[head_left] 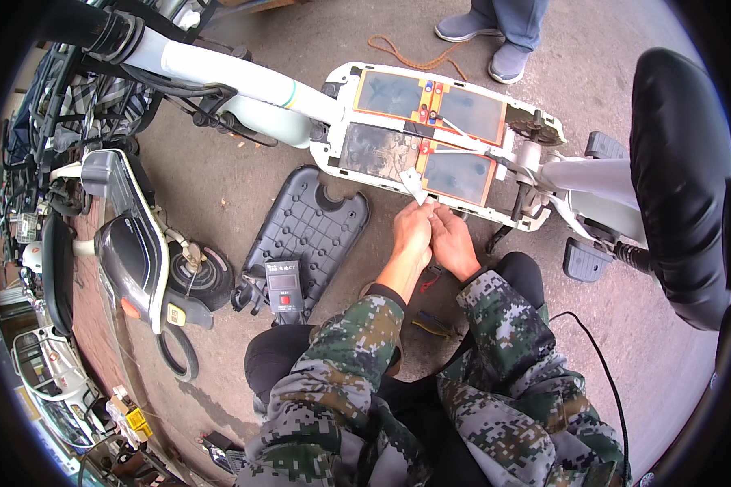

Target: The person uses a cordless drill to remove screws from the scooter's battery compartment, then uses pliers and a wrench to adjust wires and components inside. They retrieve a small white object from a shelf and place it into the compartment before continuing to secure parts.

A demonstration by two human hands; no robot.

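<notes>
My left hand (414, 235) and my right hand (453, 243) meet at the near edge of an opened electric scooter's floor tray (374, 180). Both sets of fingers are pinched together, tip to tip. A small white piece, flat like a strip or tag (413, 183), sticks up from the left fingertips. Anything between the right fingers is hidden. Several dark batteries with orange rims (460, 178) sit in the tray, with red and blue terminals and a white cable between them. The near left battery (369, 148) has a scuffed, peeling top.
A black floor panel (321, 219) lies left of my hands, a handheld meter (284, 284) at its near end. Pliers-like tools (432, 325) lie between my feet. The scooter's black seat (681, 187) rises at right. Another person's shoes (508, 62) stand beyond; a second scooter (130, 252) is left.
</notes>
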